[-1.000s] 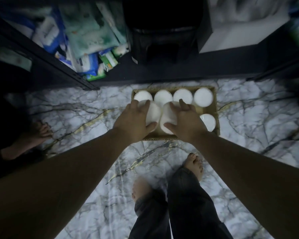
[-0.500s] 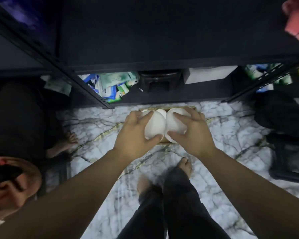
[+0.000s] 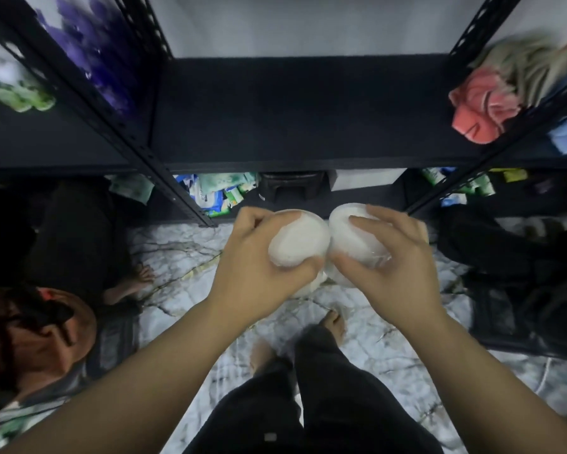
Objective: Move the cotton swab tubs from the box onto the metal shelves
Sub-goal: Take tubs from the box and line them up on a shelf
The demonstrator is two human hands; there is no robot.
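From the head camera, we are holding two white cotton swab tubs side by side, touching each other, in front of the black metal shelf [image 3: 292,113]. Our left hand [image 3: 255,273] is gripping the left tub [image 3: 300,239], fingers and thumb curled round it; our right hand [image 3: 396,267] is gripping the right tub [image 3: 357,244] the same way. Both are hanging above the marble-patterned floor [image 3: 183,247]. A pink cloth [image 3: 481,109] is lying on the shelf at right, and packets [image 3: 216,194] are sitting on the lower shelf.
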